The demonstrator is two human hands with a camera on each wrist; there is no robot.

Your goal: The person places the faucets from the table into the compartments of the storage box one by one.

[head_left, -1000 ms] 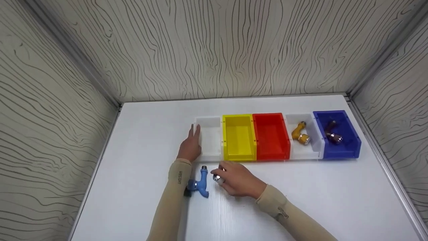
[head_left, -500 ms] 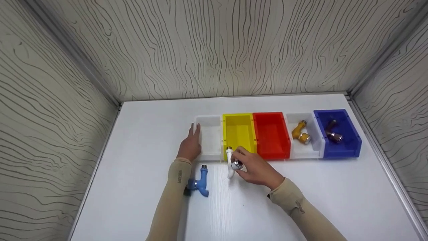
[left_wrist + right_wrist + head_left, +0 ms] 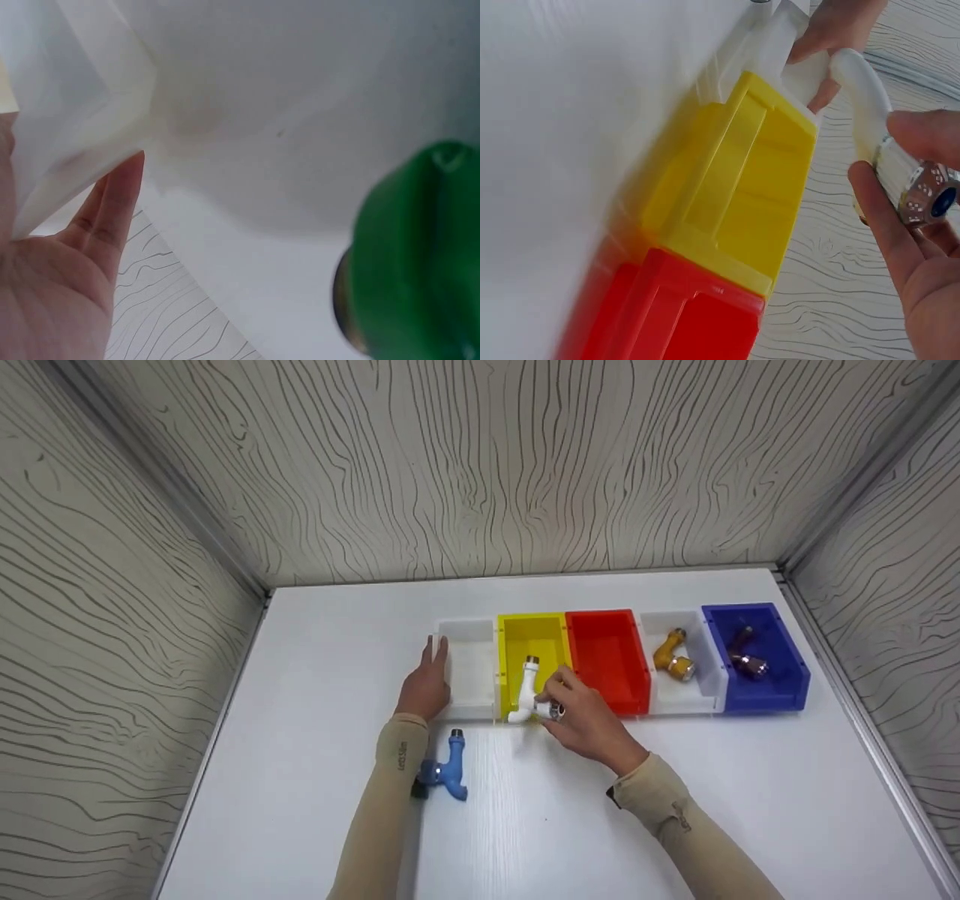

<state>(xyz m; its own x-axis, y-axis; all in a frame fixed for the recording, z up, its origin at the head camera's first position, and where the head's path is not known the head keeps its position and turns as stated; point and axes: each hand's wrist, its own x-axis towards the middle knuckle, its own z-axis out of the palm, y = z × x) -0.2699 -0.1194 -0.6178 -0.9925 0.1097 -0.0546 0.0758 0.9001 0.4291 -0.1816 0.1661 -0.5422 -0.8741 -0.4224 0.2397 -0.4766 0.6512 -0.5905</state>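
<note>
— Where is the white tap (image 3: 527, 686), please?
— Just below and right of centre in the head view; it is in the air over the front of the yellow bin (image 3: 532, 617); the right hand (image 3: 585, 720) has thumb and fingers closed around its handle.
— And the left hand (image 3: 426, 690)?
— It is left of the tap, at the left white bin (image 3: 466, 712); the long fingers are straight outside the wall, and with the thumb they seem to pinch it.
— Which step is this?
— I judge it is the carrying to the bin; the next move calls for lowering the tap between the yellow walls, without knocking the rim; only then the right fingers should open.
</note>
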